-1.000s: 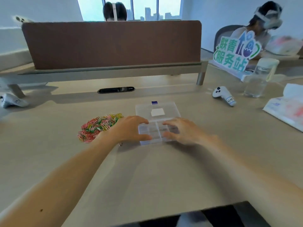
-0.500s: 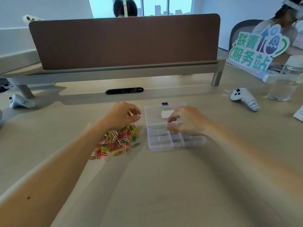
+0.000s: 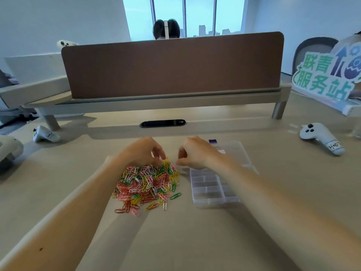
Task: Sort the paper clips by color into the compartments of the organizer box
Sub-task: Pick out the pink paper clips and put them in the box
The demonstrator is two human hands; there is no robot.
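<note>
Across the far side of the pale desk a brown divider panel is standing on a low rail, and the top of another person's head is showing above it against the window. Below the panel a dark cable slot is sitting in the desktop. One white controller is lying well to the right with a handwritten label on its grip, and a second controller is lying far to the left. A green-lettered sign is standing at the right edge.

Nearer the person, the paper clips are lying in a loose heap of pink, yellow, green and red, just left of the organizer box. A single green clip is lying apart at the heap's right edge. The box is clear plastic, with its lid lying open on the far side, and the compartments in view are looking bare.

The left hand is reaching over the heap's far edge, its curled fingertips pinching a raised tuft of yellow clips. The right hand is hovering just beside it with fingers curled and thumb meeting forefinger; motion blur is hiding whether anything is between them. The right forearm is crossing over the box and covering its right-hand compartments.
</note>
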